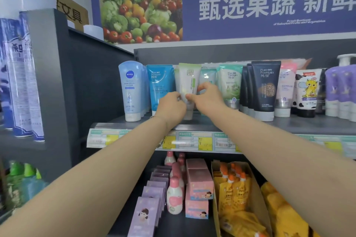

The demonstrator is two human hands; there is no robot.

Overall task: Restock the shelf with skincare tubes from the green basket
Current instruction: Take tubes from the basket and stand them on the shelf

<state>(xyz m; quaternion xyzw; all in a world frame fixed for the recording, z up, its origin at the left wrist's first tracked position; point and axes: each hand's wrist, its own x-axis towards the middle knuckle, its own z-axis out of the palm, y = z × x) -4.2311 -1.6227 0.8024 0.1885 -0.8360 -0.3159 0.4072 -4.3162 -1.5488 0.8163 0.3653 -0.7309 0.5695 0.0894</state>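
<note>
At frame centre, the left hand (pixel 171 106) and right hand (pixel 207 100) curl their fingers (pixel 205 87) round a pale tube (pixel 189 79). It stands cap-down on the shelf (pixel 308 123), between a blue tube (pixel 160 84) and a mint tube (pixel 230 84).

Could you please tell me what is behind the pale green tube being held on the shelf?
Behind the pale green tube, gripped by the left hand and right hand, a sliver of a similar tube shows. Anything further back is covered.
</note>
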